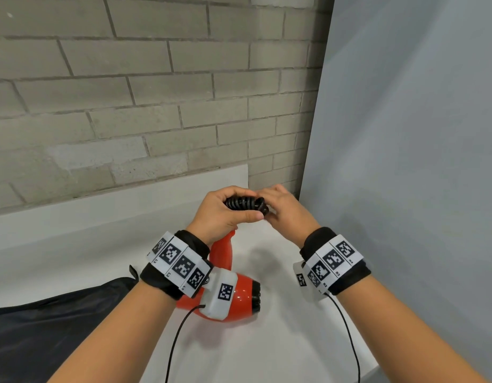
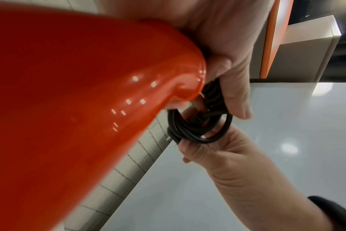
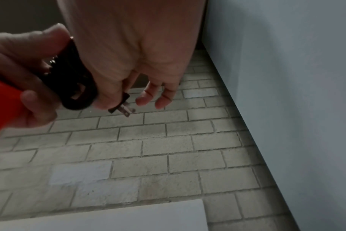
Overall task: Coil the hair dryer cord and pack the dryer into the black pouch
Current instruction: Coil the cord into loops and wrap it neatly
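Hair dryer cord, black, rubbery (image 1: 246,205): wound in tight loops at handle end, clasped by left hand (image 1: 225,214), fingers curled round bundle. Right hand (image 1: 287,210) pinches two-prong plug (image 3: 122,106) against coil, outer fingers loose. Glossy red plastic hair dryer (image 1: 233,283) hangs below hands, above white table (image 1: 280,341). Coiling judged nearly done; plug end unsecured, packing left. Black fabric pouch (image 1: 59,327) lies flat at left on table, opening not visible. Grey brick wall (image 1: 128,92) behind; nothing blocks path to pouch.
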Demonstrator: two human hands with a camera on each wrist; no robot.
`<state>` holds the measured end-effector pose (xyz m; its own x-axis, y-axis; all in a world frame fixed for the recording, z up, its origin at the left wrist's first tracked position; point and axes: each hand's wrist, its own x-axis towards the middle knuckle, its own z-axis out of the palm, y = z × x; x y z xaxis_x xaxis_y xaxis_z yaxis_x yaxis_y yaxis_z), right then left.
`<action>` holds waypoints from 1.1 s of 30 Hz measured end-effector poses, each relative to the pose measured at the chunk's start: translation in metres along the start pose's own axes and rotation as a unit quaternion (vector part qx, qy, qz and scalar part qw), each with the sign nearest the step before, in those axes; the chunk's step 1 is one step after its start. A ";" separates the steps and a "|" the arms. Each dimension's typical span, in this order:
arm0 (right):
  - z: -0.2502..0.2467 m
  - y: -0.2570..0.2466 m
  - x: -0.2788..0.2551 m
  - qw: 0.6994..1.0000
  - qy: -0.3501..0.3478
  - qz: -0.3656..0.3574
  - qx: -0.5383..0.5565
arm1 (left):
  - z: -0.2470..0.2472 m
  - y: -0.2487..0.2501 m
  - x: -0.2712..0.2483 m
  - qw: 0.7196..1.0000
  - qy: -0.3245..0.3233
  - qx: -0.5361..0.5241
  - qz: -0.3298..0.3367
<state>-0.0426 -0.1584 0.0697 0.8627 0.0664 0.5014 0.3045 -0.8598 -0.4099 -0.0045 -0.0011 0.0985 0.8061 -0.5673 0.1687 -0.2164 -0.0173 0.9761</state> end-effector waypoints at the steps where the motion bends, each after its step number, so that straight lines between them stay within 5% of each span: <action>1: -0.003 0.002 0.002 0.999 0.013 -0.017 -0.029 | 0.001 0.001 0.000 1.000 0.000 0.002 -0.004; 8: -0.018 0.005 0.001 0.981 0.109 -0.058 -0.147 | 0.001 0.001 0.001 1.000 -0.006 0.014 0.002; 10: -0.012 0.006 -0.005 0.989 0.116 -0.010 -0.086 | 0.003 0.000 0.001 1.000 -0.010 0.014 0.009; 13: 0.000 0.006 -0.023 0.977 0.115 0.157 0.092 | 0.004 -0.002 0.001 1.000 -0.010 0.012 0.012; 16: 0.015 0.009 -0.044 0.959 -0.026 0.258 0.111 | 0.001 -0.003 0.003 1.000 -0.003 0.016 0.009; 19: 0.032 0.004 -0.059 0.915 -0.322 0.232 0.078 | 0.000 -0.004 0.004 1.000 -0.003 0.017 0.010; 21: 0.043 -0.003 -0.064 0.881 -0.409 0.228 0.069 | 0.001 -0.003 0.004 1.000 -0.010 0.019 0.015; 33: 0.060 -0.010 -0.068 0.886 -0.374 0.254 0.103 | 0.002 -0.007 0.003 0.994 -0.075 0.006 0.076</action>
<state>-0.0798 -0.1244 -0.0057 0.9126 0.0812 -0.4006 -0.1984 -0.7690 -0.6077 -0.0017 -0.0038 0.0923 0.6730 -0.6798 0.2913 -0.3374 0.0683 0.9389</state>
